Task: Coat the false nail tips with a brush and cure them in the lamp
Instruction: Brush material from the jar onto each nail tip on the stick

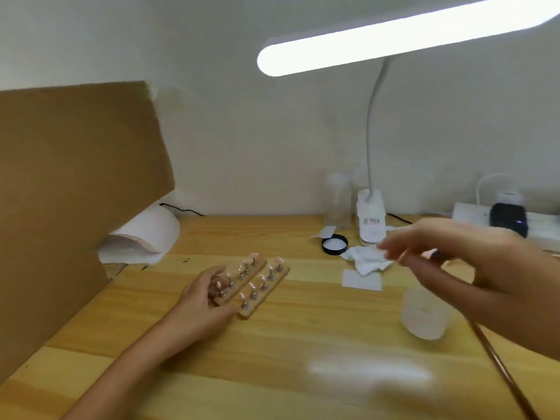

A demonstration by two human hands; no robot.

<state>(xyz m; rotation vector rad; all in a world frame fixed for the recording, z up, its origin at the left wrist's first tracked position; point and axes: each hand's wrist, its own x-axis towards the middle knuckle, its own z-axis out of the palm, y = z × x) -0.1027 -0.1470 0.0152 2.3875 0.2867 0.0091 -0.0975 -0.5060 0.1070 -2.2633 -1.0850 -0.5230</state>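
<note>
Two wooden holders (272, 283) lie side by side on a pale wood table (272, 359), left of centre, angled away toward the back right. Each carries a row of small metal stands w/ pinkish false nail tips (253, 255) on top. The left hand (200, 301) grips the holders at their near end: thumb on the left holder's top, other fingers curled at the near edge.

The right hand (472, 253) hangs in the air at the right, above the table and well apart from the holders. It is heavily motion-blurred. Its fingers point left and look loosely stretched, but it is not possible to tell if they pinch anything.

At the back left, a white domed curing lamp (148, 231) sits w/ its opening toward the viewer, partly hidden behind a big brown cardboard sheet (69, 192) that stands along the left side.

Overhead, a lit white desk lamp (394, 40) bar stretches across the top right; its bendy neck drops to a clip base at the table's back edge. Beside that base stands a clear bottle (337, 201). In front lie a black lid (335, 244), a crumpled tissue (365, 260) and a flat white pad (362, 280). A frosted jar (424, 316) stands nearer, below the right hand. A white power strip (472, 212) w/ a black plug sits at the far right by the wall.
</note>
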